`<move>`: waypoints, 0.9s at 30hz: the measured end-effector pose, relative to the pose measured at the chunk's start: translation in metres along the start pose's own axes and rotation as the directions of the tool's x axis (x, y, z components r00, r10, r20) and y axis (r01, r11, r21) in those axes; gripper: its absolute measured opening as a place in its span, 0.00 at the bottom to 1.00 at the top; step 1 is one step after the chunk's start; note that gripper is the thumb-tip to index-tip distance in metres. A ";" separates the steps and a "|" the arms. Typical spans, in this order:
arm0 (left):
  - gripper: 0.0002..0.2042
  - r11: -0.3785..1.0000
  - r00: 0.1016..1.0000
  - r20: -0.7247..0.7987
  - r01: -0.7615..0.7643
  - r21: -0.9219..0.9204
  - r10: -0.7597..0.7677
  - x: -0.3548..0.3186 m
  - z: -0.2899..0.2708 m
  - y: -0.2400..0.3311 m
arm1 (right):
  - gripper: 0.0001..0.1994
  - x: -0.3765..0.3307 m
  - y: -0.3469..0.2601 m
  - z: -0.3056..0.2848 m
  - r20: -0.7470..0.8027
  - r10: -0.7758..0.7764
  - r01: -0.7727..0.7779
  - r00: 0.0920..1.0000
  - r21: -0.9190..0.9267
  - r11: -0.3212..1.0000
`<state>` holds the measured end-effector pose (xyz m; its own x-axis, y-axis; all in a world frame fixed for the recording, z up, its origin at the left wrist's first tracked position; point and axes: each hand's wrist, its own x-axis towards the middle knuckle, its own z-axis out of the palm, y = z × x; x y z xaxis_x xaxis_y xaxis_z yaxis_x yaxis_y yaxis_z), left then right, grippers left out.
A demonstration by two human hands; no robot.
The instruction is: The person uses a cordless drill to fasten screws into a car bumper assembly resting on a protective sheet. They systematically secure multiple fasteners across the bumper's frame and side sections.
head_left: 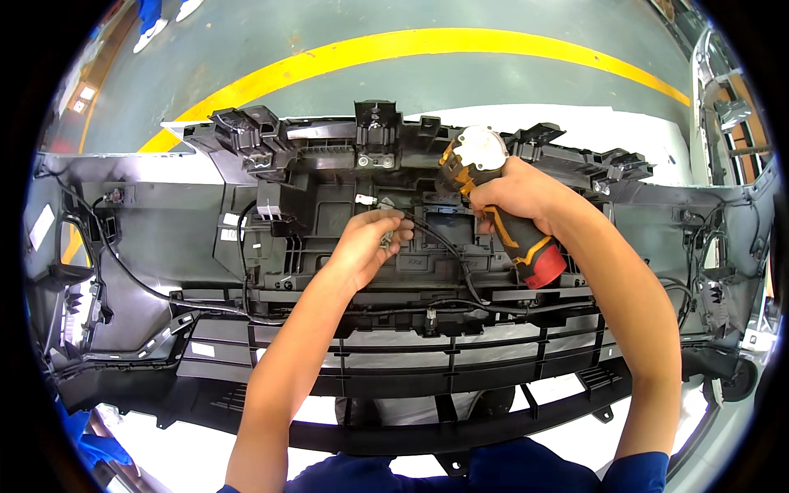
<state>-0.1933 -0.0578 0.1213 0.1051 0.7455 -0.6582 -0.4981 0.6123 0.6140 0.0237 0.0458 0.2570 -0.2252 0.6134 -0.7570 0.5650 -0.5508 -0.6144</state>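
My right hand is wrapped round the grip of a cordless power driver, black and yellow with a red base. Its round silvery head end faces up over the bumper's far edge. My left hand has its fingers curled over the middle of a black car bumper. Small greyish pieces show between those fingers, too small to name. Just beyond the fingertips lies a white connector by a black cable, which runs down toward the long wiring harness.
Black brackets stick up along the bumper's far edge. Slatted grille bars span its near side. Beyond lies a grey floor with a curved yellow line. Another person's shoe shows at the far left.
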 end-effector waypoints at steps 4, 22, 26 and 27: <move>0.11 0.999 0.999 0.011 0.045 -0.023 -0.045 -0.009 -0.004 0.002 | 0.07 0.001 0.002 0.002 -0.012 -0.002 0.002 1.000 0.010 1.000; 0.11 0.992 0.998 0.058 0.035 -0.122 -0.028 -0.019 -0.003 -0.001 | 0.09 0.009 0.004 0.009 0.003 -0.056 0.056 0.998 -0.173 0.983; 0.12 0.992 0.998 0.057 0.031 -0.124 -0.024 -0.023 -0.003 0.000 | 0.10 0.009 0.000 0.010 0.026 -0.037 0.042 0.999 -0.187 0.982; 0.12 0.992 0.997 0.067 0.035 -0.118 -0.027 -0.023 -0.004 0.000 | 0.11 0.010 -0.001 0.006 0.046 -0.038 0.046 0.998 -0.191 0.981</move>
<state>-0.1991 -0.0759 0.1345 0.1764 0.7445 -0.6439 -0.5922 0.6028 0.5347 0.0163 0.0495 0.2487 -0.2829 0.6073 -0.7424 0.6950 -0.4036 -0.5950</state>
